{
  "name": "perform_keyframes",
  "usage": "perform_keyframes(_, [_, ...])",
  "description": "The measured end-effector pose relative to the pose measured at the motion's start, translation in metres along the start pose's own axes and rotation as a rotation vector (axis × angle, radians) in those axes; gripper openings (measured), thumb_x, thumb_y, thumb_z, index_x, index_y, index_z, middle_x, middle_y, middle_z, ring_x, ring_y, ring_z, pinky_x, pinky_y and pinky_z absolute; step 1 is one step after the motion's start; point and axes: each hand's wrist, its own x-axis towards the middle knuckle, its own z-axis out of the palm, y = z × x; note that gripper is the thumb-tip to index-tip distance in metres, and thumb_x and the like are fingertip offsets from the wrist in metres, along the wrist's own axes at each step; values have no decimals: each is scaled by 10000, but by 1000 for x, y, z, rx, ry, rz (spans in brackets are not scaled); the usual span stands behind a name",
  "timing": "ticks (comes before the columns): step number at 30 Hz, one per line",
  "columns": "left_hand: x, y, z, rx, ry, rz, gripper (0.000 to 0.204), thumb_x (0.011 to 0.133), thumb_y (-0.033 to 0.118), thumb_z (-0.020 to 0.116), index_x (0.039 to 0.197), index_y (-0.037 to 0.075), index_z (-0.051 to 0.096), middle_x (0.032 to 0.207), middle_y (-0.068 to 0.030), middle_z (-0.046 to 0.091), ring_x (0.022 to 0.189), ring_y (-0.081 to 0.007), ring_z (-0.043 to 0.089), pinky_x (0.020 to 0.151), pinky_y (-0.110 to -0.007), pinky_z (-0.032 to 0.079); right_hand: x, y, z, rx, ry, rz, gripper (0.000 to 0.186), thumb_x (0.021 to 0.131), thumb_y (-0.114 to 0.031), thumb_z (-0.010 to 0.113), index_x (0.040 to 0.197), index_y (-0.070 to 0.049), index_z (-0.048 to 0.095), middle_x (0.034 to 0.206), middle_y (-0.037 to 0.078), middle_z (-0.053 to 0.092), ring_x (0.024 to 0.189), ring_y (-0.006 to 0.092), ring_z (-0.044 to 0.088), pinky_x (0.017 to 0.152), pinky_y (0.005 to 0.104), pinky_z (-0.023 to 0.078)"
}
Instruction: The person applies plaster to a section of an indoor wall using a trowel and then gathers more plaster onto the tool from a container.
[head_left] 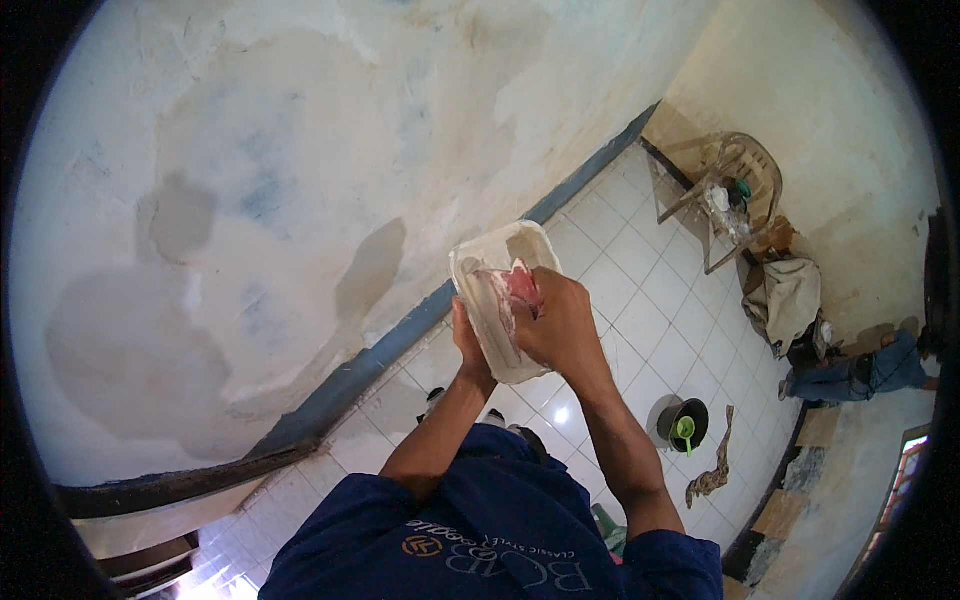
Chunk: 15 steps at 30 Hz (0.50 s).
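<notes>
Soft shadows (130,345) lay on a patchy white plastered wall (300,110), glare spotted glossy white floor tiles (640,340), straight edges bowed

Left hand (472,348) and right hand (556,318) — two | pale tub (483,246), one | red tool (522,287), one | soiled chair (771,180), one | dark basin (666,424), one | green dipper (685,429), one | twisted brown strip (708,482), one | pale cloth bundle (795,290), one | other person (890,370), one | window (893,488) — one

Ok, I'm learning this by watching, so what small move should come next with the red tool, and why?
Probably lift the red tool clear of the tub toward the wall: the right hand grips it in or just over the tub, it has whitish smears, the left hand holds the tub, and the nearby wall looks patchy.
</notes>
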Motion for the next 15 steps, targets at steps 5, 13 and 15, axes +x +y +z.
perform_keyframes(5, [-2, -1, -3, -37, 39, -3, 785, 854, 677, 319, 1409, 123, 308, 1389, -140, 395, 1259, -343, 399, 1064, -487, 311, 0, 3, 1, 11, 14, -22, 134, 674, -50, 612, 744, 44, 546, 684, 239, 562, 640, 414, 572, 595, 422, 449])
perform_keyframes(13, [3, -2, -12, 11, -10, 9, 795, 854, 687, 293, 1419, 128, 291, 1409, -130, 373, 1271, -333, 388, 1073, -484, 297, 3, 1, 2, 43, -7, 11, 141, 674, -65, 611, 731, 44, 543, 655, 238, 553, 632, 418, 569, 576, 430, 448])
perform_keyframes(15, [2, -3, -8, 16, -18, 28, 796, 855, 687, 287, 1421, 128, 288, 1412, -130, 369, 1272, -333, 387, 1073, -485, 297, 3, 6, 7, -3, 53, -57, 136, 672, -63, 607, 727, 42, 540, 641, 239, 546, 621, 425, 558, 568, 437, 440])
